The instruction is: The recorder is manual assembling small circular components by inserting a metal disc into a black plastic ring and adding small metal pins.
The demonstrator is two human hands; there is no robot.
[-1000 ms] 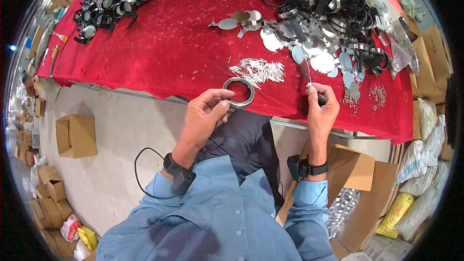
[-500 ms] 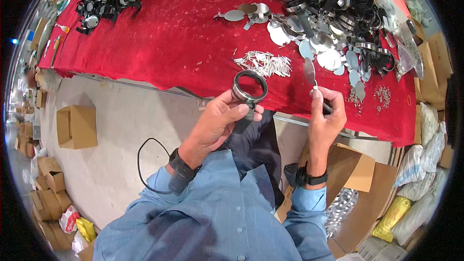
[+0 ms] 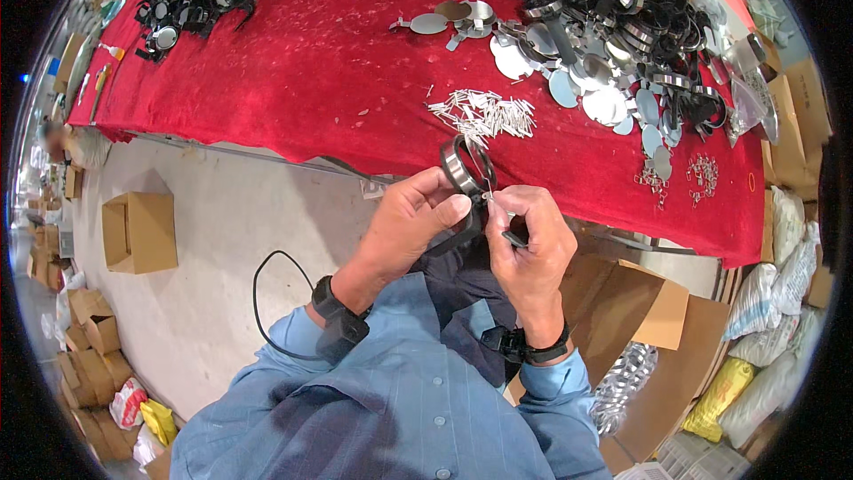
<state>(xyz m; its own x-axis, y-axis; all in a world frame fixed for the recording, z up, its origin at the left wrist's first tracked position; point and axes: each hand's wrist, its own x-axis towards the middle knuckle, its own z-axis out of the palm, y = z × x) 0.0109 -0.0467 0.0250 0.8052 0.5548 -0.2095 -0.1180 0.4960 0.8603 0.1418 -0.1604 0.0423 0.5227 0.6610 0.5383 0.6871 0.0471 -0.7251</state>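
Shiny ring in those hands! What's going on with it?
A person in a blue shirt is using both hands. The left hand holds the black-and-silver ring near the front edge of the red cloth. The right hand pinches a thin silver disc close by the ring; whether they touch is hard to tell. Beyond, short white sticks lie in a pile, with more silver discs heaped to the right.
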